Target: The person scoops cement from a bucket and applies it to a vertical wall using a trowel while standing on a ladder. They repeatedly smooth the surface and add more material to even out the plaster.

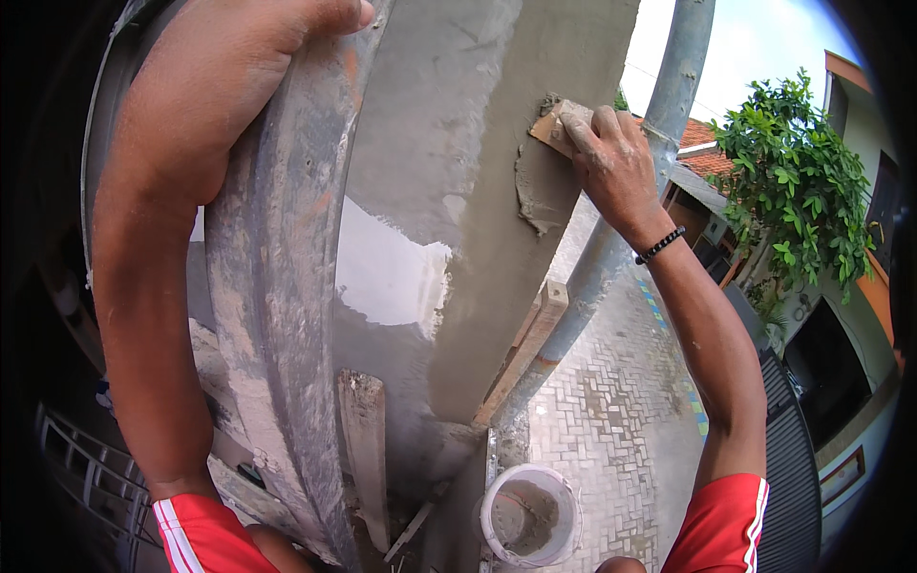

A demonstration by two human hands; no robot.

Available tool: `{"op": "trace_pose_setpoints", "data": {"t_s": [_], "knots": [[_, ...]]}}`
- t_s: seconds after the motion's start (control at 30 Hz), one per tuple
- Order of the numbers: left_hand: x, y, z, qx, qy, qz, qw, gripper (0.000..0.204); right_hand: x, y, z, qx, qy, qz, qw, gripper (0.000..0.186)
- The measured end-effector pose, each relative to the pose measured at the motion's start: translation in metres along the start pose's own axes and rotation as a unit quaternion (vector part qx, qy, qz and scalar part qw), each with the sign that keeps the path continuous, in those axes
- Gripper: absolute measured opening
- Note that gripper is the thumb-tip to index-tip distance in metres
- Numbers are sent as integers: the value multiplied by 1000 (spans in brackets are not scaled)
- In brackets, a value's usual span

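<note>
My right hand (611, 158), a dark beaded bracelet at its wrist, grips a small flat piece of wood (554, 132) by its edge. That piece presses against a grey wet-plastered surface (478, 258). Wet mortar (546, 191) is smeared in a ridged patch just below it. At the upper left my left hand (320, 21) is bent over a weathered grey plank (277, 248). A fingertip shows at the plank's right edge; the other fingers lie outside the picture.
A white bucket (485, 523) with grey mortar stands below. A wooden batten (525, 349) and a grey pipe (583, 286) run along the plaster's right edge. An upright board (365, 449) stands lower left. Right of the pipe are paving (611, 401) and a leafy tree (798, 181).
</note>
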State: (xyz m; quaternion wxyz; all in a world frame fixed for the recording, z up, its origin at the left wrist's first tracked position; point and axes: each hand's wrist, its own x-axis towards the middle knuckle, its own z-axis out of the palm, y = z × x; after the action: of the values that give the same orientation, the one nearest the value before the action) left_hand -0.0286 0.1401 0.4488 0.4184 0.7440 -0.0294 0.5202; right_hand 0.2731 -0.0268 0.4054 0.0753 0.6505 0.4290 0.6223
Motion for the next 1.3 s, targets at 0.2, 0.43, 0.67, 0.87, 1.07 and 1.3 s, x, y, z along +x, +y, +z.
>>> {"op": "trace_pose_setpoints", "data": {"t_s": [0.2, 0.43, 0.67, 0.87, 1.07, 1.3], "knots": [[0, 7, -3, 28, -23, -19, 999, 45, 4, 51, -17, 13, 10, 129, 992, 32], [-1, 3, -9, 33, -20, 3, 999, 47, -42, 1, -39, 89, 23, 15, 996, 38], [33, -56, -17, 77, 6, 59, 995, 64, -48, -45, 12, 7, -76, -128, 989, 44], [32, -60, -18, 79, 7, 62, 995, 62, 56, 15, 11, -36, 76, -2, 996, 28], [30, -63, -22, 100, 8, 70, 992, 58, 87, 94, 0, -35, 118, 104, 987, 35], [29, -57, -16, 55, 3, 45, 997, 59, 55, 154, -25, 29, 178, 250, 951, 40]]}}
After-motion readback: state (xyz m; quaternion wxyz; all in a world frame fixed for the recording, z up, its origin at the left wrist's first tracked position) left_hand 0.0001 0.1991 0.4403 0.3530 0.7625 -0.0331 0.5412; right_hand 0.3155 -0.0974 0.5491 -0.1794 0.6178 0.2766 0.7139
